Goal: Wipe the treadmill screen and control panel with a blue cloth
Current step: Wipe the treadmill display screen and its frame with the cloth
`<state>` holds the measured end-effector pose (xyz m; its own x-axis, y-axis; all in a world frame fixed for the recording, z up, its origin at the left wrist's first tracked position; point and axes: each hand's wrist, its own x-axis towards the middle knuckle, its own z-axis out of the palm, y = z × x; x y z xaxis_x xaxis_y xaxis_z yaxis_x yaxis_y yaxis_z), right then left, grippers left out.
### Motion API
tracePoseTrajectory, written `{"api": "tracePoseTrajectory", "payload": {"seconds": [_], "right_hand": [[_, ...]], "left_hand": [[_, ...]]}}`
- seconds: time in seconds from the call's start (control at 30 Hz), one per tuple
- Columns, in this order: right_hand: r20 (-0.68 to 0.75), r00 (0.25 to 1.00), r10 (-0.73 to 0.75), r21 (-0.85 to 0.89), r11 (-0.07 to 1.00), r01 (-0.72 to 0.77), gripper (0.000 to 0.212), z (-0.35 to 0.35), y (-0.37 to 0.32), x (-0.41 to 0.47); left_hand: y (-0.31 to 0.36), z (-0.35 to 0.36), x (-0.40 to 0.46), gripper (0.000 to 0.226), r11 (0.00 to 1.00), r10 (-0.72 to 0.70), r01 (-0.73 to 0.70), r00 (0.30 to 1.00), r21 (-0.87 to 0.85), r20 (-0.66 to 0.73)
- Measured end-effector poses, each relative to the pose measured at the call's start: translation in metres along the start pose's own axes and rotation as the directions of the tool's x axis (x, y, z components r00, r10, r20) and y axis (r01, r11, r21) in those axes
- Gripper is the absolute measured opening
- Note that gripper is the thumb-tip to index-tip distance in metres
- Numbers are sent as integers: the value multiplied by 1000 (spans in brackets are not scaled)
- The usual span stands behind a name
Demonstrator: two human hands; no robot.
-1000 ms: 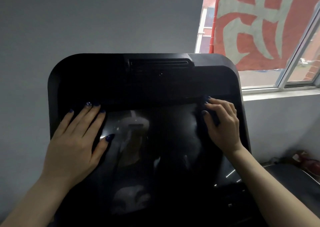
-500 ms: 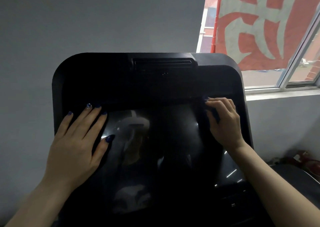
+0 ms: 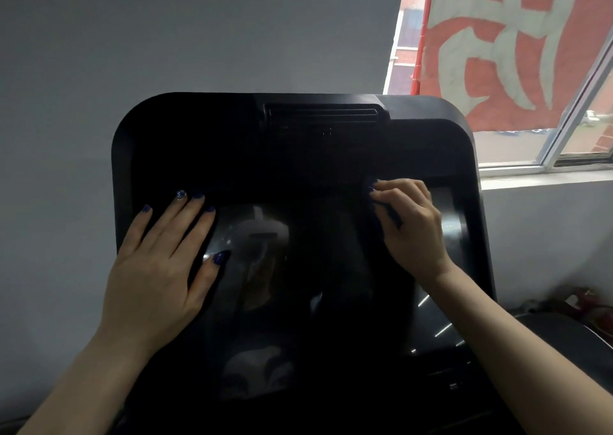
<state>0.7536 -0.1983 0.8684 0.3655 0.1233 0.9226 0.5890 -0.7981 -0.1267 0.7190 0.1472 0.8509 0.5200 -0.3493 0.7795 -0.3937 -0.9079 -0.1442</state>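
The black treadmill console (image 3: 185, 129) fills the middle of the view, its glossy dark screen (image 3: 298, 268) reflecting the room. My left hand (image 3: 162, 268) lies flat on the screen's left side with fingers spread. My right hand (image 3: 411, 225) is at the screen's upper right, fingers curled round a small dark blue cloth (image 3: 393, 215) pressed against the glass. Most of the cloth is hidden under the fingers. A vent slot (image 3: 323, 113) sits at the console's top centre.
A grey wall stands behind the console. At the upper right is a window (image 3: 564, 146) with a red and white banner (image 3: 514, 43) outside. A dark object (image 3: 570, 332) lies low at the right, below the sill.
My right hand with the cloth has shifted a little leftward along the screen's top edge. My left hand stays pressed in the same spot.
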Motion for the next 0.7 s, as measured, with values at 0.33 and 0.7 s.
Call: {"api": "tracePoseTrajectory", "payload": {"seconds": [0.33,0.7], "right_hand": [[27,998,-57,17,998,57,11,4,-7,2],[33,995,-93,7,996,93,11,8,-14,2]], "left_hand": [[-2,-1,-15,55,998,-29,31,999,-48,29],[-1,0,-18,54,997,-44,46,998,-64,34]]}}
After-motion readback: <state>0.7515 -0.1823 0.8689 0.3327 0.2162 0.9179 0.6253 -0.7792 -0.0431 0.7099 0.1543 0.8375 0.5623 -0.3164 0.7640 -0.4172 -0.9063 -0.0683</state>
